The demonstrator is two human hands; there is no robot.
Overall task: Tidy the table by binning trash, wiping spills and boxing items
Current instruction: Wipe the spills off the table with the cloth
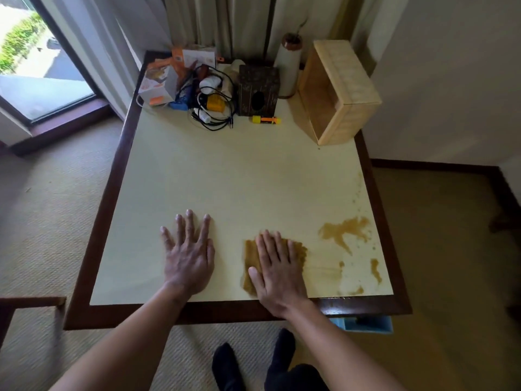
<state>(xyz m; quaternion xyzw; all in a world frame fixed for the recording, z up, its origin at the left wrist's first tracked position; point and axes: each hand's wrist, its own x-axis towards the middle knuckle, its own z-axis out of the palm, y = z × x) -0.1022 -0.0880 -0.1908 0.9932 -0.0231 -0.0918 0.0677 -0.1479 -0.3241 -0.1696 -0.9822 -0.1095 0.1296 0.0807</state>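
My right hand [277, 270] presses flat, fingers straight, on a brown-soaked paper towel [251, 256] near the table's front edge. To its right a brown spill [345, 230] spreads over the cream tabletop [239, 176], with smaller splashes [375, 269] toward the right rim. My left hand [188, 253] lies flat on the table with fingers spread, holding nothing. At the back right a wooden box [342, 93] lies on its side, its opening facing left.
At the back left sit orange-and-white cartons [160, 80], tangled black cables [214, 108] and a yellow block [215, 104]. A dark tissue box [258, 90], a paper towel roll [289, 69] and a yellow-orange marker [266, 120] stand behind. A blue bin [363, 325] peeks under the front edge.
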